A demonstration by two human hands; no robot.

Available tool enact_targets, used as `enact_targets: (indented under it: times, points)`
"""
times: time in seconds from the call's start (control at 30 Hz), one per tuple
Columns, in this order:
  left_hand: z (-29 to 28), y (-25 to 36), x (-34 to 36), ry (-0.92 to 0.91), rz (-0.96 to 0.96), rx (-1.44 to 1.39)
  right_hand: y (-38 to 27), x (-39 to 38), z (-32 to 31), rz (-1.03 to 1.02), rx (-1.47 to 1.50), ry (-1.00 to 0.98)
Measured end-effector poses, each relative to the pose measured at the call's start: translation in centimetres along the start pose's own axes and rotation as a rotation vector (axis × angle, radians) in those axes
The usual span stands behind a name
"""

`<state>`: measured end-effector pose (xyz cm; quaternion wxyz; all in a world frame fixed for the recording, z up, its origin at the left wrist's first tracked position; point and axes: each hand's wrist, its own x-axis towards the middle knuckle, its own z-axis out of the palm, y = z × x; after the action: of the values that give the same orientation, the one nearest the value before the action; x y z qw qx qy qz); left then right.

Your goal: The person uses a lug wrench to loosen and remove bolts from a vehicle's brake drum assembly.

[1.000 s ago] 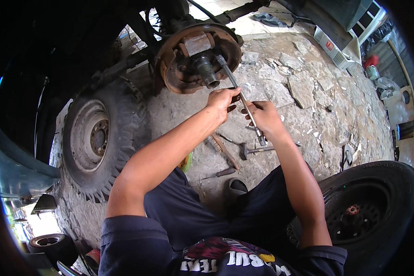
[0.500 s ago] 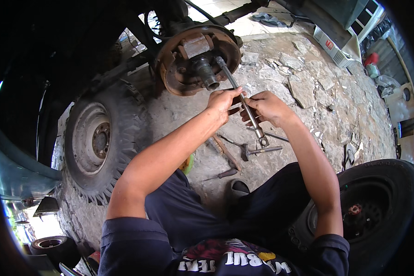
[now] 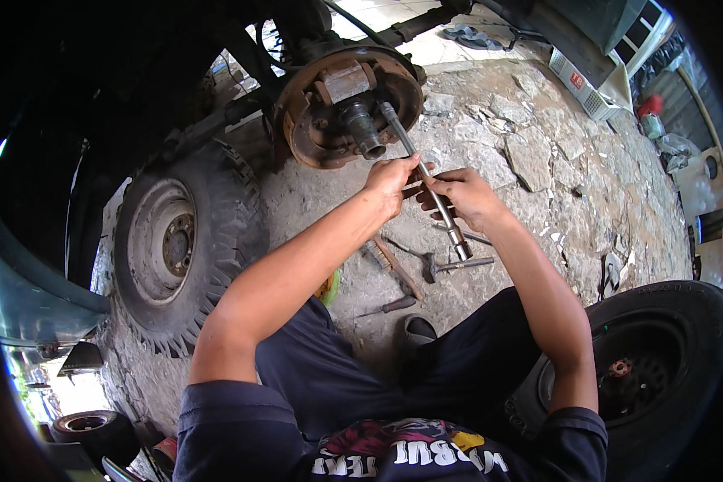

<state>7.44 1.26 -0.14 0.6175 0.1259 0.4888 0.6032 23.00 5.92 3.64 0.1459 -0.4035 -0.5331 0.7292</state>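
Observation:
A long chrome socket extension bar (image 3: 402, 133) slants from the rusty brake backing plate (image 3: 299, 132) down toward my knees. Its socket end sits against the plate's inside, right of the greasy axle spindle (image 3: 362, 130); the fastener under it is hidden. My left hand (image 3: 390, 179) grips the bar near its middle, thumb laid along it. Just below, my right hand (image 3: 467, 198) pinches the same bar between thumb and fingers, other fingers loosely curled. The bar's near end hangs over a hammer (image 3: 430, 267) on the ground.
A wire brush (image 3: 395, 267) and a screwdriver (image 3: 398, 304) lie on the rough stone floor (image 3: 490, 153). One large wheel (image 3: 165, 241) stands at left, another tyre (image 3: 667, 361) at lower right. A white crate (image 3: 590, 96) and sandals (image 3: 472, 36) are farther back.
The bar has turned about its length: its near end showed a forked joint and now shows a rounded side. My right fingers have shifted slightly on it, while my left hand stays nearly in place.

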Motion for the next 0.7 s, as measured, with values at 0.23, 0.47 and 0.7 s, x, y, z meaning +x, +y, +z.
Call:
enact_targets:
  times: [0.23, 0.47, 0.7]
  points:
    - [1.4, 0.3, -0.8, 0.113, -0.033, -0.020, 0.5, 1.3, 0.5, -0.114, -0.135, 0.114]
    - [0.7, -0.1, -0.5, 0.094, -0.023, -0.019, 0.3, 1.4, -0.1, -0.114, -0.005, 0.115]
    - [0.7, -1.0, 0.4, 0.201, 0.031, 0.047, 0.7, 2.1, -0.3, -0.129, -0.077, 0.142]
